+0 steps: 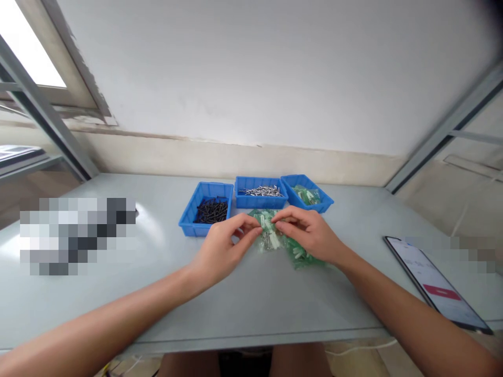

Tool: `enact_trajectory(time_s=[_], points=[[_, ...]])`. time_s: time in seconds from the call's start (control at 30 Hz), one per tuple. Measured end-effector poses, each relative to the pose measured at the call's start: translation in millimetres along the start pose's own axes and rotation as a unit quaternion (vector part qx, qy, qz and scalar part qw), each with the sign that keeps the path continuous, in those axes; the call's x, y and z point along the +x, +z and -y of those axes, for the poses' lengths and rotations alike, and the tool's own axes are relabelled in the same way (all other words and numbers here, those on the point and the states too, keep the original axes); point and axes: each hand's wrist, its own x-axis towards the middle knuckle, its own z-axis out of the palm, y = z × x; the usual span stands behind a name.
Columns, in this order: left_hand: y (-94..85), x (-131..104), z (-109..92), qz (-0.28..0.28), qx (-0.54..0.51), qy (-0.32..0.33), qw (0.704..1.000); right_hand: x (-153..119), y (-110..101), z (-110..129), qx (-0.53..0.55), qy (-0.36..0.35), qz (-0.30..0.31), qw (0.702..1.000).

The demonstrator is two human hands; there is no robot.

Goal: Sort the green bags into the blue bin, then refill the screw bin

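My left hand (228, 243) pinches the left edge of a small clear plastic bag (269, 238) with green printing, thumb against the fingers. White plastic pieces and silvery metal parts show through the film. On the bag's upper right side, my right hand (308, 231) has its thumb and fingers closed on the film. Beneath that hand lie more green-printed bags (301, 256) with whitish pieces inside, partly hidden by it. Behind the hands stand a blue bin (190, 212) of black screws (212, 210) and another blue bin (261, 201) of silvery screws or nails (264, 191).
A third blue bin (325, 201), turned at an angle, holds green-printed bags (306, 195). A tablet or large phone (436, 283) with a lit screen lies at the right of the grey table (236, 314). A blurred-out patch covers something at the left. Metal posts flank the table.
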Motion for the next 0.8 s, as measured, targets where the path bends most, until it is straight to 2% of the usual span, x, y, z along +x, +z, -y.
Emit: enact_trajectory(time_s=[0.23,0.43,0.63,0.8], points=[[-0.1,0.9,0.8,0.001,-0.006,-0.016,1.000,0.3,-1.6,-0.2,0.009,0.008,0.012,1.000],[3.8,-0.8,0.0,-0.042,-0.137,-0.035,0.989,-0.1,-0.9,-0.9,0.035,0.042,0.004,0.998],[4.2,-0.7,0.4,-0.043,-0.174,-0.006,0.984,1.1,-2.3,-0.7,0.121,0.073,0.023,0.990],[6.3,-4.1,4.7,-0.081,-0.177,0.065,0.979,2.6,-5.4,1.7,0.160,0.097,0.055,0.981]])
